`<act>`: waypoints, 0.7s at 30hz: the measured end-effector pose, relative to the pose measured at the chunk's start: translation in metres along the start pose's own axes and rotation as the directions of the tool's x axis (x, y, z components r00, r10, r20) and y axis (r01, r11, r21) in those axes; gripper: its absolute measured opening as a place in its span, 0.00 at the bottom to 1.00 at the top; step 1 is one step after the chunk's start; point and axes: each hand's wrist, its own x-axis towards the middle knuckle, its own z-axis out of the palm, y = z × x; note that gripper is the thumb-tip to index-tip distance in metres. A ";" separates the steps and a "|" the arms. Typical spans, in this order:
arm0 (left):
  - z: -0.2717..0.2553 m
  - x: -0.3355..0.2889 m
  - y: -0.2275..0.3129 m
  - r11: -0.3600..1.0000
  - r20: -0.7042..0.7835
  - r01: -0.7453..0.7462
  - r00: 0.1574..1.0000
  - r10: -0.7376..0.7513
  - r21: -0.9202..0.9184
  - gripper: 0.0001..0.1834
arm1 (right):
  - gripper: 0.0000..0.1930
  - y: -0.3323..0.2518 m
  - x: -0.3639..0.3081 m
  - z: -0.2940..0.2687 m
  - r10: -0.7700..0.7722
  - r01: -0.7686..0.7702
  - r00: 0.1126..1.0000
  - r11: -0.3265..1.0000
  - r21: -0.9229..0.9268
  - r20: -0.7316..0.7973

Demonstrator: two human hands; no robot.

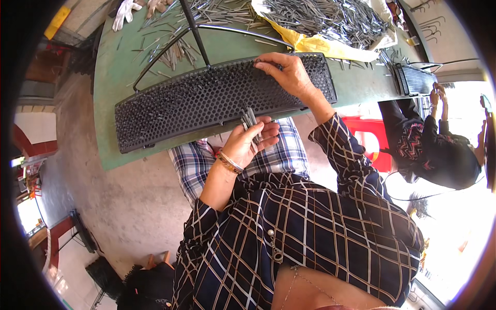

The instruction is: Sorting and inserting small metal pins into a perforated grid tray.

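Long black perforated panel (227, 95) lies slantwise along the near edge of a green-topped table (111, 77). Right hand (281, 72) over its upper right part; left hand (250, 139) just below its lower edge, near mid-length. Hands apart from each other.

Panel: narrow rectangle, raised dark rim, close rows of round holes. Left part bristles with upright slim pieces; middle and right show mostly open holes. Dark rod frame (194, 32) rises from its far side.

Left hand, palm up, fingers loosely curled: a bundle of slim grey sticks (249, 119) held between thumb and fingers, tips pointing at the panel. Right thumb and fingertips drawn together at the holes; cannot tell whether a stick is between them.

Beyond the panel: loose sticks (178, 54) scattered on the tabletop; large heap of the same (325, 20) on a yellow-and-white sack (330, 46). White glove (124, 13) at far left corner. To the right, a red plastic stool (380, 135) and a co-worker in dark clothes (439, 152), hands at a second panel (417, 81).
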 end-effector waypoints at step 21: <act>0.001 0.006 0.001 1.000 -0.003 -0.011 1.000 0.011 0.024 0.15 | 0.14 -0.008 -0.007 0.011 -0.114 0.113 0.994 0.983 -0.146 0.002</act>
